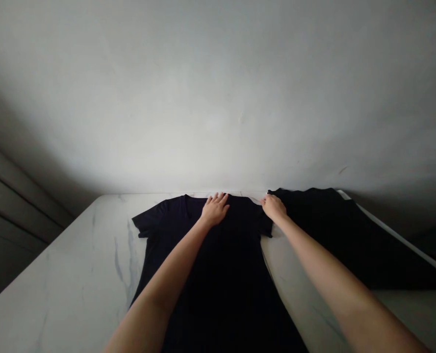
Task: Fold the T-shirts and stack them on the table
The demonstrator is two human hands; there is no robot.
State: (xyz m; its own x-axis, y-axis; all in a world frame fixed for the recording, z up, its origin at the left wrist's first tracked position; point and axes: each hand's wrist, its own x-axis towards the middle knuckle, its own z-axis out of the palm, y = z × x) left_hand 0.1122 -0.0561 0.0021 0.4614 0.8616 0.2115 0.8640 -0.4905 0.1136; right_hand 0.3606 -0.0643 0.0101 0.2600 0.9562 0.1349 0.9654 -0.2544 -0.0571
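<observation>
A black short-sleeved T-shirt (225, 274) lies spread out flat, its neckline toward the wall and its lower part running out of view at the bottom. My left hand (215, 210) rests flat on it by the right side of the neckline, fingers stretched out. At the top of the right sleeve, my right hand (274, 206) has its fingers closed on the edge of the shirt's fabric. My forearms cover parts of the shirt and table.
Another black cloth (335, 240) lies on the right side of the white marbled table (74, 264), partly behind my right forearm. A pale wall (218, 98) rises at the table's far edge. Grey panels (15, 215) stand at the left.
</observation>
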